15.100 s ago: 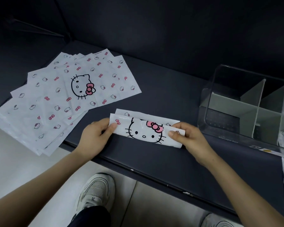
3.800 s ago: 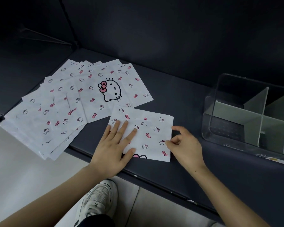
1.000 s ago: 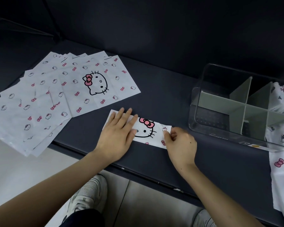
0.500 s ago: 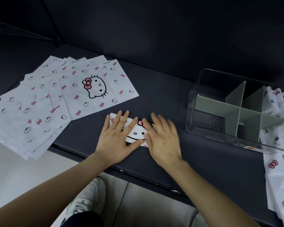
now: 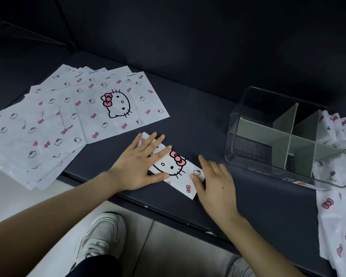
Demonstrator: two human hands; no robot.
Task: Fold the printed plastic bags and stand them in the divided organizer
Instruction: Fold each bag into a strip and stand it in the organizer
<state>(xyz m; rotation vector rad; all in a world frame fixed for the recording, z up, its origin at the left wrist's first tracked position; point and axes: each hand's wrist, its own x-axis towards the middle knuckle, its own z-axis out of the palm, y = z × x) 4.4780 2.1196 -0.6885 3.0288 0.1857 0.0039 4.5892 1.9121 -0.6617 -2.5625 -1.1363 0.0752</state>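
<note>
A white bag folded into a narrow strip (image 5: 175, 169), printed with a cat face and pink bow, lies on the dark table near its front edge. My left hand (image 5: 140, 164) presses flat on the strip's left half with straight fingers. My right hand (image 5: 215, 182) lies flat at the strip's right end, fingers straight and slightly blurred. A fanned stack of unfolded printed bags (image 5: 68, 116) spreads over the table's left side. The clear organizer (image 5: 246, 148) with grey dividers stands at the right; folded bags (image 5: 336, 130) stand in its far right compartment.
The dark table (image 5: 198, 116) ends in a front edge just below my hands. More printed plastic (image 5: 338, 222) drapes over the table's right end beyond the organizer. A dark wall rises behind. My shoes show on the pale floor below.
My right hand slid rightward along the strip from its middle to its right end, uncovering the cat face. My left hand stayed pressing the left half.
</note>
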